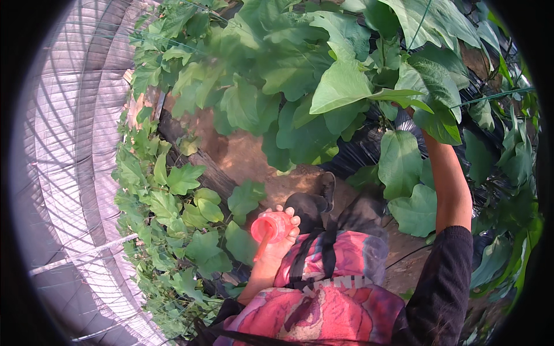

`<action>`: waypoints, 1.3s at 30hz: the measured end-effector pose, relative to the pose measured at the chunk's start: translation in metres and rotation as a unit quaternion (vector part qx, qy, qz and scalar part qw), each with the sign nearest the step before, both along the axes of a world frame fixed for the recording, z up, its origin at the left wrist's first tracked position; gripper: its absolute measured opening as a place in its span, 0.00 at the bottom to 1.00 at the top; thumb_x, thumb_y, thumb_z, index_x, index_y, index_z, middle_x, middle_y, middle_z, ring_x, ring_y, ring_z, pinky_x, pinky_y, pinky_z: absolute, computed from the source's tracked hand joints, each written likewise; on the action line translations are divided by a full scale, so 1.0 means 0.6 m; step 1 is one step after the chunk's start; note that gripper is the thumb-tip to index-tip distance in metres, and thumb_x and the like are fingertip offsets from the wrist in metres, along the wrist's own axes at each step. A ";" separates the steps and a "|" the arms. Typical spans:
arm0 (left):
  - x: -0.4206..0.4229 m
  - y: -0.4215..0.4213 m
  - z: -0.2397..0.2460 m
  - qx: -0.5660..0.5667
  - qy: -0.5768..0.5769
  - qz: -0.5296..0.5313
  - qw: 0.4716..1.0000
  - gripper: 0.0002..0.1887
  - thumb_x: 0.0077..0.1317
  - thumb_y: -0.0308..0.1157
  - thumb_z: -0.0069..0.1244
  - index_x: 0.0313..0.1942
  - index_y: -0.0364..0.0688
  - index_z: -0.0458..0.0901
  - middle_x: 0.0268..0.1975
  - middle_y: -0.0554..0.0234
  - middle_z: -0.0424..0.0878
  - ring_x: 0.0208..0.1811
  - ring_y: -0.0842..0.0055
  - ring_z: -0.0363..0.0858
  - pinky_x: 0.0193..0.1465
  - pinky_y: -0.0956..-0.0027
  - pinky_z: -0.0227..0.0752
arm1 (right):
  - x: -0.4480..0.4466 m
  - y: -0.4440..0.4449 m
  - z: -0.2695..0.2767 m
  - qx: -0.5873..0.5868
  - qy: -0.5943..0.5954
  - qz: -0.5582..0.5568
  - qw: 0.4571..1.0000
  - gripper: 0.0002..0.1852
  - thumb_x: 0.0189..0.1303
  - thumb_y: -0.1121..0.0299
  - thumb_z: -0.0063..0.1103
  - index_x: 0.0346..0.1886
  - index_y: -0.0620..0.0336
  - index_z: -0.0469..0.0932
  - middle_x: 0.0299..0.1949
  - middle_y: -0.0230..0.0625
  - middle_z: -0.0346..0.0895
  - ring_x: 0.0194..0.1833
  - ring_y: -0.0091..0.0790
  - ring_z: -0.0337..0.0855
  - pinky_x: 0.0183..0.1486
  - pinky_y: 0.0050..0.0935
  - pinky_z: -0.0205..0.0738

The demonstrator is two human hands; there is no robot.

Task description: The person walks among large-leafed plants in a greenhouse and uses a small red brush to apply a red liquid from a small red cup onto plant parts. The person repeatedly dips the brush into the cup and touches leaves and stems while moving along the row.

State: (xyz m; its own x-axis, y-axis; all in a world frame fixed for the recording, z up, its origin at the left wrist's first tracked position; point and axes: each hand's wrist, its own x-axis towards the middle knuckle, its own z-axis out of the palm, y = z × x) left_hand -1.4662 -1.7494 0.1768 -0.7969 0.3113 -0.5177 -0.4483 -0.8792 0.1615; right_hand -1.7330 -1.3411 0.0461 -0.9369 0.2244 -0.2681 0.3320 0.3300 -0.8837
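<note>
My left hand [283, 235] is closed around a small red translucent plastic container [265, 228], held in front of my lap at the lower middle. A reddish stick-like thing [264, 245] stands out of its open mouth. My right arm reaches up at the right into a large-leaved plant [400, 164]. Only a little of my right hand [409, 111] shows, among the leaves; its fingers are hidden, so I cannot tell what they touch. A broad, bright green leaf [342, 86] spreads just left of it.
Dense leafy plants [164, 207] line the left side beside a quilted, pale covering [65, 129]. Black plastic sheet [355, 147] lies under the right-hand plants. Green strings [493, 97] cross the foliage. A dark wooden beam [212, 171] lies on bare soil [242, 151].
</note>
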 end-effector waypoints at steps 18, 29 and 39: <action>0.032 -0.006 -0.002 -0.015 -0.074 0.051 0.996 0.19 0.66 0.48 0.48 0.49 0.45 0.79 0.47 0.57 0.78 0.43 0.64 0.74 0.35 0.66 0.73 | 0.172 0.078 -0.014 0.054 -0.031 -0.085 0.994 0.26 0.66 0.63 0.50 0.65 0.64 0.64 0.40 0.43 0.81 0.33 0.32 0.80 0.37 0.28 0.73; 0.111 0.034 -0.035 0.056 -0.070 0.140 0.986 0.20 0.71 0.47 0.41 0.48 0.42 0.81 0.53 0.50 0.77 0.48 0.58 0.73 0.40 0.61 0.76 | 0.243 0.138 -0.049 0.066 -0.063 -0.110 0.990 0.26 0.66 0.63 0.49 0.66 0.63 0.62 0.39 0.42 0.81 0.32 0.30 0.79 0.35 0.26 0.73; 0.122 0.042 -0.044 0.069 -0.089 0.210 0.971 0.19 0.72 0.46 0.39 0.49 0.41 0.77 0.50 0.50 0.75 0.48 0.55 0.74 0.41 0.58 0.77 | 0.222 0.134 -0.051 0.094 -0.064 -0.084 0.990 0.27 0.66 0.64 0.49 0.67 0.63 0.61 0.39 0.42 0.81 0.31 0.29 0.79 0.34 0.25 0.73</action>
